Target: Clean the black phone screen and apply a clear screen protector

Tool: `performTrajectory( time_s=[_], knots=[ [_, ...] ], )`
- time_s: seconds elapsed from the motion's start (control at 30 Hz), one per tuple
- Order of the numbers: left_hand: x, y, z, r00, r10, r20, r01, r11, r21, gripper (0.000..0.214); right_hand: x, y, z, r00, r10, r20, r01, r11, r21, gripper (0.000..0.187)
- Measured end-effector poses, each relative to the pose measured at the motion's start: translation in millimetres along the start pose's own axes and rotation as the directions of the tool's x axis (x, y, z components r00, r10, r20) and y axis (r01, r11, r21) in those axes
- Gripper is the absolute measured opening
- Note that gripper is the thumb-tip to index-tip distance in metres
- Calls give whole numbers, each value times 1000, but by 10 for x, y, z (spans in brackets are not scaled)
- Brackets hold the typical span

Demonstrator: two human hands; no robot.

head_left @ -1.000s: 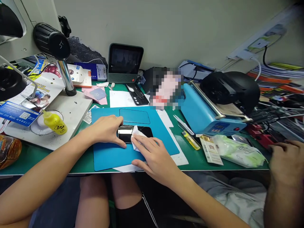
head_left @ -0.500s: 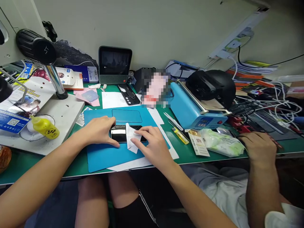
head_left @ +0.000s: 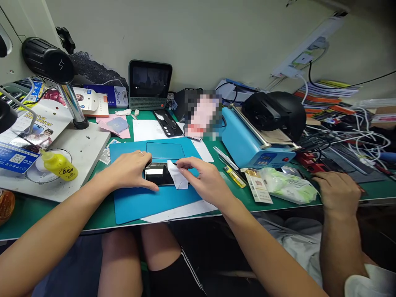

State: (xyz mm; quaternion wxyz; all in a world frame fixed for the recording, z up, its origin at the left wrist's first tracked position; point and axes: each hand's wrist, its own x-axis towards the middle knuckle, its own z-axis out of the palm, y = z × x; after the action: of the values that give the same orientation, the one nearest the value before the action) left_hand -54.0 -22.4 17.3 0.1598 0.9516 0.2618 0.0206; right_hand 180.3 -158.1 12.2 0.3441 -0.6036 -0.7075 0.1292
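Wiping of the phone (head_left: 156,174) glass looks to be the step in hand. The phone lies flat, glass up, mid blue mat (head_left: 148,202) on the green bench (head_left: 46,214). On its left end the left hand (head_left: 130,171) is laid flat, fingers pressed together, thumb along the near edge. A white wipe (head_left: 177,177) is pinched between thumb and forefinger of the right hand (head_left: 206,181) and draped over the phone's right half. For a clean result the phone is best pinned by its edges only, so no prints are left on the glass. The wipe should be drawn flat, one way, under light even pressure, since a bunched corner is likely to smear. A fresh face is advised per pass. The yellow bottle (head_left: 57,165) on the white base and the yellow tool (head_left: 234,176) right of the mat are well apart from the phone, so no snag risk is seen. Another person's hand (head_left: 337,192) rests at the bench's right end, away from the mat.
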Motion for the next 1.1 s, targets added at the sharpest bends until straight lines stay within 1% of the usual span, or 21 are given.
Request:
performTrajectory(
  time_s=[0.07,0.13,0.17,0.23,0.27,0.3,0.4,0.43,0.53,0.67,0.73,0.8,0.87,0.93,0.97,1.1],
  knots=[
    [-2,28,1,998,21,-59,-21,1000,5,77,19,6,39,999,-28,15,27,998,50,24],
    [0,47,19,984,109,-141,-109,994,6,72,20,-1,98,999,-49,15,47,994,99,30],
    [3,50,34,967,179,-180,-179,984,13,66,17,-7,126,999,-53,8,52,991,120,31],
    [10,44,74,918,311,-247,-311,950,41,53,10,-20,168,999,-49,-15,51,986,158,29],
    [15,38,96,897,351,-270,-350,935,54,48,6,-27,179,999,-43,-29,47,983,175,27],
    [21,33,114,886,368,-281,-366,929,62,44,3,-35,184,998,-34,-44,41,981,192,25],
    [35,39,145,877,382,-291,-382,922,59,31,-9,-70,172,997,2,-78,17,971,239,22],
    [38,48,145,874,388,-291,-389,919,58,30,-13,-85,165,996,13,-84,9,967,254,21],
    [34,86,133,866,394,-308,-395,917,64,36,-22,-131,157,996,37,-84,-10,954,300,21],
    [24,117,128,847,398,-353,-403,913,61,34,-18,-160,193,994,58,-88,-22,929,370,24],
    [29,120,135,846,406,-345,-406,911,76,32,-15,-159,216,993,76,-93,-33,917,398,26],
    [38,121,140,851,404,-336,-397,913,92,36,-19,-148,231,990,104,-94,-56,908,416,26],
    [45,121,139,848,395,-353,-382,918,107,38,-30,-129,233,986,137,-98,-83,902,424,25],
    [43,122,133,833,396,-387,-376,917,130,39,-44,-100,222,980,165,-108,-105,900,423,25],
    [39,121,129,818,403,-410,-380,914,141,38,-51,-82,212,978,175,-114,-113,901,418,25],
    [19,110,117,744,437,-505,-427,893,145,28,-71,-1,163,969,188,-159,-120,926,359,23]
  ],
)
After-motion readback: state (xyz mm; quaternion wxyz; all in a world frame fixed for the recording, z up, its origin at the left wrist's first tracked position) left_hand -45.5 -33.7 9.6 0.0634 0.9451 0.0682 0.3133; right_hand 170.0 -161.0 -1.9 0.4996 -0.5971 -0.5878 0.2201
